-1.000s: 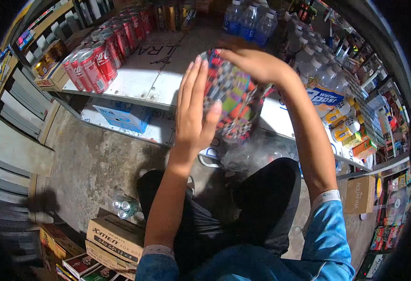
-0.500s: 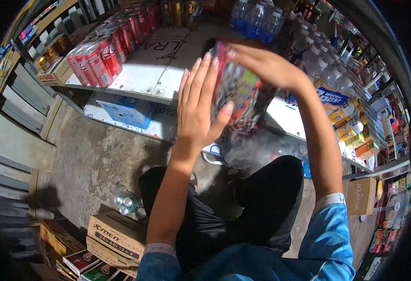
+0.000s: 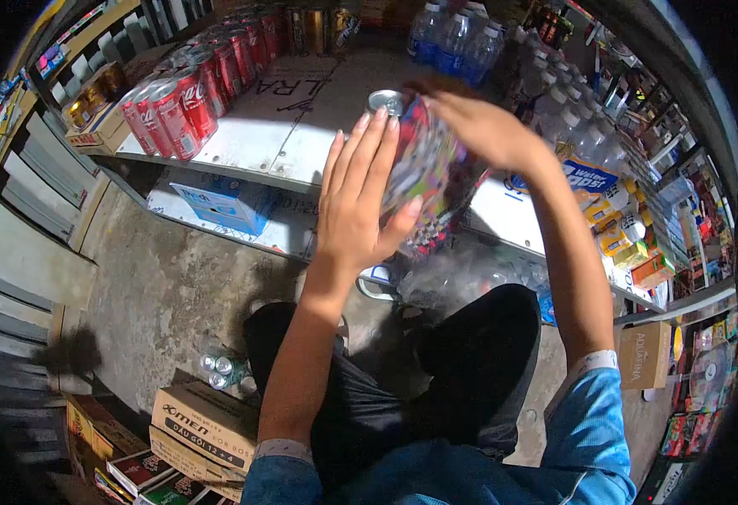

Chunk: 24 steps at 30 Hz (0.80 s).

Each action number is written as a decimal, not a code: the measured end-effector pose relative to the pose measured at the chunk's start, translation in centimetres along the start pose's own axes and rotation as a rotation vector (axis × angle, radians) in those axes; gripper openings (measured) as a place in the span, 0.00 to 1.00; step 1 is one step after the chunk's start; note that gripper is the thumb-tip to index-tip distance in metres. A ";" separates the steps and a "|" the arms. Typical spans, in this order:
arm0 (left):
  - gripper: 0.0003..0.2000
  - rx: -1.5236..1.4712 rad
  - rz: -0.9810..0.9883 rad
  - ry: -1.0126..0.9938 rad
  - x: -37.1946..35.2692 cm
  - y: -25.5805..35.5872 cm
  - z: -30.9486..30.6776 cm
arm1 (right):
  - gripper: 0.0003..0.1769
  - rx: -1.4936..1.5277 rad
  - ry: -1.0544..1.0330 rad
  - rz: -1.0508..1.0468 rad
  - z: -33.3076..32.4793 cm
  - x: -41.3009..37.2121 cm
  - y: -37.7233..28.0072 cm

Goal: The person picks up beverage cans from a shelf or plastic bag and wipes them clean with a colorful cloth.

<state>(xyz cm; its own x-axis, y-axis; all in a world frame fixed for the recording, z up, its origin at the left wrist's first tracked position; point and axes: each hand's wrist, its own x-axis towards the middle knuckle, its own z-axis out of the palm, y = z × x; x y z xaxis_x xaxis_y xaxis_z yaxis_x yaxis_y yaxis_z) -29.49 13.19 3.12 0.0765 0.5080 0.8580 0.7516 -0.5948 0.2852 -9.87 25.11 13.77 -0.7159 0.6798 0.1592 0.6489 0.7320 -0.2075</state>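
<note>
Between my two hands, in front of the shelf, is a drink can, its silver top showing and most of its side hidden. My left hand lies along the can's left side, fingers stretched up and thumb apart. A multicoloured patterned cloth, blurred by motion, covers the can's other side and hangs below. Over the cloth's upper right is my right hand, fingers bent around it and partly smeared.
Red cola cans stand in rows on the white shelf. Water bottles stand behind, with more bottles to the right. Below are a blue box, clear plastic wrap, silver-topped cans and cardboard boxes.
The can's silver top has come into sight above my left fingertips. The cloth has shifted, and my right hand has moved slightly downward over it. My left hand stays nearly in place.
</note>
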 end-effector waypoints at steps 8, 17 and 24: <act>0.36 -0.099 -0.048 0.070 -0.2 -0.1 0.2 | 0.25 -0.144 -0.267 0.244 -0.5 2.4 0.8; 0.33 -0.119 -0.102 0.186 -0.3 -0.6 0.2 | 0.46 0.334 -0.285 0.446 -2.2 2.0 -3.0; 0.32 -0.168 -0.131 0.213 -0.3 -0.7 -0.1 | 0.42 -0.048 0.136 -0.169 2.0 1.5 -4.3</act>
<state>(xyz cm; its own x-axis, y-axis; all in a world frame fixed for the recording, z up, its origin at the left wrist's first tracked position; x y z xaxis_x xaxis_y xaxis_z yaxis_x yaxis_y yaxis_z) -30.12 13.42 2.72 -0.1661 0.4555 0.8746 0.6258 -0.6367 0.4505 -14.28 22.90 12.97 -0.7767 0.5444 0.3169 0.5363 0.8353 -0.1206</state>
